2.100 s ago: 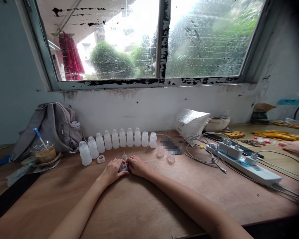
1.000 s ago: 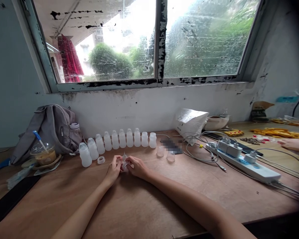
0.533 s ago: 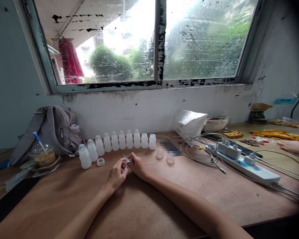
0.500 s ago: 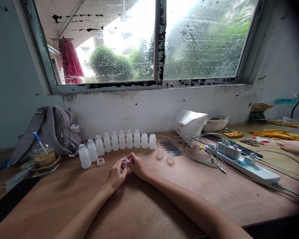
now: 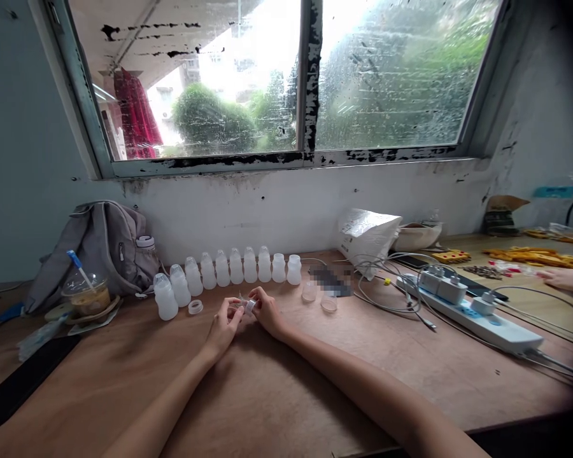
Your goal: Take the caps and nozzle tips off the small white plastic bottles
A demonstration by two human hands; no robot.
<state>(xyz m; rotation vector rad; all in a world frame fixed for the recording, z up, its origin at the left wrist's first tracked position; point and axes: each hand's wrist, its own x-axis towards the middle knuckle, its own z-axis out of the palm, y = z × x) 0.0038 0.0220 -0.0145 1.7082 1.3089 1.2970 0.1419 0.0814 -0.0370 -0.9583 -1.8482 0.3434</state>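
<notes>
Just above the wooden table, my left hand (image 5: 223, 329) and my right hand (image 5: 268, 315) meet, fingers closed around a small white bottle collar (image 5: 250, 306) with a clear, pointed nipple-like piece. Fingers hide part of it. Beyond my hands stands a curved row of frosted baby bottles (image 5: 222, 269); most carry domed tops, while the two at the right end (image 5: 294, 271) are lower and flat on top. A loose white ring (image 5: 195, 307) lies left of my hands. To the right are a translucent cap (image 5: 309, 292) and another clear, round piece (image 5: 329, 305).
A grey backpack (image 5: 100, 248) and an iced drink cup (image 5: 86, 295) stand left, near a black flat object (image 5: 26, 381). Right are tangled cables (image 5: 386, 299), a power strip (image 5: 496, 331) and a white bag (image 5: 368, 238). Another person's hand (image 5: 561, 280) shows at the far right.
The collar has tilted between my fingers, and its side now shows more. My left fingers have loosened a little and shifted. The view has moved slightly.
</notes>
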